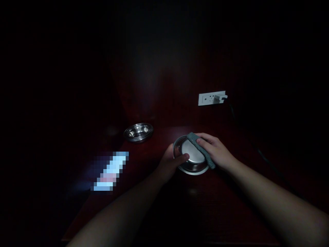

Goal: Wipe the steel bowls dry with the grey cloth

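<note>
A shiny round metal bowl (196,154) is held above the dark red table between my two hands. My left hand (171,163) grips its left side, the thumb lying over the flat centre and the fingers out of sight behind the rim. In my right hand (215,148) is a folded grey-green cloth (200,150), pressed along the bowl's upper right edge. The right fingers curl over the cloth and the far rim. Whether the bowl's inside or underside faces me, I cannot tell.
Several metal bowls (138,140) are stacked at the back left of the dark red table (218,209). A bright blurred-out screen (110,171) lies at left. On the back wall, a white socket panel (207,99) holds a plug (221,98). A dark cable (264,157) runs along the right. Deep shadow surrounds everything.
</note>
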The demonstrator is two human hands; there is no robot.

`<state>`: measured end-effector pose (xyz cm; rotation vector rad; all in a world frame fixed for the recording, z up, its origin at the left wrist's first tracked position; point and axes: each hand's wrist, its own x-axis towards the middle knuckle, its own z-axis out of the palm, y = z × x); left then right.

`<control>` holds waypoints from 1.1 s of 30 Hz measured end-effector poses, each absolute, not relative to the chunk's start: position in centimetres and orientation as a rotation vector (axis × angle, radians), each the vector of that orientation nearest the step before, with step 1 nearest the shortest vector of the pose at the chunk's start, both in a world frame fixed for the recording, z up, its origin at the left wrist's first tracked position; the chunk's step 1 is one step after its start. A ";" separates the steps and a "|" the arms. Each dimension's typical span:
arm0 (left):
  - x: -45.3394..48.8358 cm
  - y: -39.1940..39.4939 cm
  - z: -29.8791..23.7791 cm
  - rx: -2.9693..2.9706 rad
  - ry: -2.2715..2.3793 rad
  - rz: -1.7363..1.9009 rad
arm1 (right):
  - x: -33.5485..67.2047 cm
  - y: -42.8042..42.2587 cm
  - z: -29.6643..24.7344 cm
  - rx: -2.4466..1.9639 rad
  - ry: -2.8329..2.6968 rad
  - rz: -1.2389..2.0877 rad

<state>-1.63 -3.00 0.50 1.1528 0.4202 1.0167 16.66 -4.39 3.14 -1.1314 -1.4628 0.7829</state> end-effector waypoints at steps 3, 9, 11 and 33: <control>-1.7 -2.9 0.4 1.149 0.425 0.991 | 16.8 -4.5 3.3 -1.141 -1.498 0.798; -1.7 -3.0 0.5 1.178 0.425 0.928 | 16.9 -4.6 3.3 -1.082 -1.583 0.867; -1.7 -3.0 0.5 1.188 0.430 0.905 | 16.9 -4.8 3.4 -1.063 -1.620 0.910; -1.6 -3.3 0.6 1.045 0.473 0.904 | 16.9 -4.3 2.9 -1.066 -1.372 0.579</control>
